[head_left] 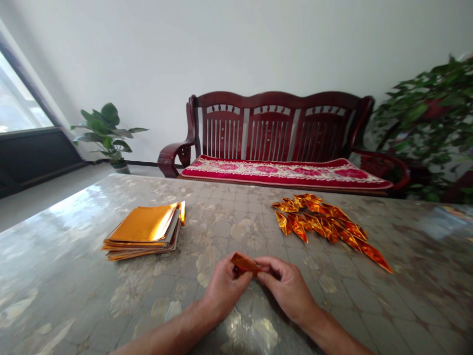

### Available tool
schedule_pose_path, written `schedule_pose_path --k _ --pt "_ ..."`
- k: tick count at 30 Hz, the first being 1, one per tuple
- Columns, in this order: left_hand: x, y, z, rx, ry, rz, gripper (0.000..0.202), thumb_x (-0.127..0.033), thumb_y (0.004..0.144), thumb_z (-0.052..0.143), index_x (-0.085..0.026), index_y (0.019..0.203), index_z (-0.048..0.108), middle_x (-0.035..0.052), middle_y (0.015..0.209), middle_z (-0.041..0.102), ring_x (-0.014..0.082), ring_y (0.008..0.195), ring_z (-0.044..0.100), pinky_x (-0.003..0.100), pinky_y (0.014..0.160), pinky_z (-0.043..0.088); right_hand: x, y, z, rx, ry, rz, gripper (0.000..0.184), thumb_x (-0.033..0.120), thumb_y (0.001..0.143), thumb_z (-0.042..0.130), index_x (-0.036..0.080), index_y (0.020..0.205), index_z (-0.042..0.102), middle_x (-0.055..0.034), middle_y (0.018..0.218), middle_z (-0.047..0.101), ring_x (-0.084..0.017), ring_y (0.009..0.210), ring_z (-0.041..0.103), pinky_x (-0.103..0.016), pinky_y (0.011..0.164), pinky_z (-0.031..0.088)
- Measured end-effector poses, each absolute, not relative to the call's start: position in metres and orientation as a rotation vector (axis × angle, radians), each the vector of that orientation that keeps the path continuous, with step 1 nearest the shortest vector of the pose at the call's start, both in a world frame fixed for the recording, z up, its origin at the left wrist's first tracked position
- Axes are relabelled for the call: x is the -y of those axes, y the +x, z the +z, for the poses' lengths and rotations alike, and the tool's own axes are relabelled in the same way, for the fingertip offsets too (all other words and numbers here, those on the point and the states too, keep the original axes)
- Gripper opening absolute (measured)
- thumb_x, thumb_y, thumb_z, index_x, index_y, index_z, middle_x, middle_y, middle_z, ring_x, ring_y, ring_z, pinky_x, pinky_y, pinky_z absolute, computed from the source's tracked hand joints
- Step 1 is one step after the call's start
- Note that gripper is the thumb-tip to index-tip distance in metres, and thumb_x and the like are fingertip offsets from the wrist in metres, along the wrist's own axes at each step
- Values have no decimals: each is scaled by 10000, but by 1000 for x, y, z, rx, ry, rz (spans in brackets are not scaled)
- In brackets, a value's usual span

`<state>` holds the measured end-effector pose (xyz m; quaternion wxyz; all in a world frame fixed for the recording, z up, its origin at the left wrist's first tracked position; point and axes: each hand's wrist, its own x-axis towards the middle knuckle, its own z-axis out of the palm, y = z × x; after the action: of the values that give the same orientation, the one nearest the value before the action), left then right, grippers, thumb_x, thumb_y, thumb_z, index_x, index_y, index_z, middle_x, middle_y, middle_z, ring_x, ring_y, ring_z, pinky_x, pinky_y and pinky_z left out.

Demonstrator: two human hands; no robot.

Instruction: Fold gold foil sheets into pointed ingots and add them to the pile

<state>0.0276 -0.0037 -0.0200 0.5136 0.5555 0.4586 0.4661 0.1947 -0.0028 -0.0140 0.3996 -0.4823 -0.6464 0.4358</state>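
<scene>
Both my hands meet low over the table's near middle. My left hand (pixel 223 288) and my right hand (pixel 284 286) each pinch one small folded piece of gold foil paper (pixel 244 263) between fingers and thumb, holding it just above the tabletop. A stack of flat gold foil sheets (pixel 146 230) lies to the left. A pile of several folded gold foil pieces (pixel 325 224) is spread out to the right, beyond my right hand.
The table (pixel 92 301) has a glossy, floral, marble-patterned top. Behind it stands a dark red wooden bench (pixel 275 125) with a red cushion. A potted plant (pixel 107 133) is at back left, a leafy plant (pixel 432 118) at right, a window (pixel 18 108) far left.
</scene>
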Motion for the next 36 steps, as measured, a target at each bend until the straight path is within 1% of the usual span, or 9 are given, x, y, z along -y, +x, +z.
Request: schedule_pose_path --k 2,7,10,15,22,26,29,33,36 --pt "4 28 -17 -1094 1298 1135 150 -207 734 656 -154 874 642 17 776 682 159 718 624 241 686 481 3 195 -16 1648 -1240 1068 278 292 821 660 210 1071 749 -30 836 762 -218 789 702 -305 762 535" --pt "6 27 -5 -1143 1199 1138 233 -342 790 655 -161 936 641 -9 737 654 105 557 560 204 553 454 -2 197 -20 1645 -1296 960 257 259 800 653 221 1030 761 -41 904 776 -235 826 714 -333 796 548" --pt "7 25 -2 -1131 1226 1142 279 -412 847 597 -154 928 665 -13 688 640 103 544 571 211 586 461 -4 198 -20 1655 -1306 935 260 229 792 642 234 1019 769 -37 934 776 -236 856 715 -339 827 541" --pt "7 22 -4 -1092 1231 1149 363 -491 862 579 -157 950 692 21 811 686 111 567 586 233 611 477 -5 200 -19 1681 -1292 936 241 232 819 619 250 1005 772 -31 959 773 -233 885 708 -338 836 526" --pt "7 20 -1 -1166 1405 1189 261 -374 883 559 -178 901 729 28 816 642 129 629 570 230 612 478 -6 201 -17 1794 -1283 860 204 234 842 605 266 941 781 -23 934 764 -229 888 693 -332 828 505" --pt "5 19 -2 -1220 1509 1201 251 -319 886 535 -184 893 747 31 809 614 137 647 570 224 591 462 -6 201 -17 1844 -1288 833 191 228 846 607 263 924 778 -20 896 756 -219 855 686 -317 803 499" --pt "4 18 -5 -1233 1536 1179 248 -308 883 535 -184 901 750 31 799 627 140 651 576 227 601 460 -6 201 -19 1883 -1281 797 185 216 851 599 258 907 771 -18 878 745 -213 853 675 -314 803 490" --pt "4 18 -7 -1226 1586 1178 233 -296 871 552 -188 900 756 40 815 656 164 746 608 234 652 475 -6 202 -20 1930 -1249 760 200 180 853 582 255 906 760 -15 887 735 -207 875 661 -317 816 479" --pt "4 18 -7 -1211 1613 1171 222 -274 870 556 -193 894 761 39 821 668 165 767 616 233 670 477 -6 202 -18 1969 -1239 733 213 159 848 583 257 914 760 -17 877 725 -207 878 649 -320 809 475"
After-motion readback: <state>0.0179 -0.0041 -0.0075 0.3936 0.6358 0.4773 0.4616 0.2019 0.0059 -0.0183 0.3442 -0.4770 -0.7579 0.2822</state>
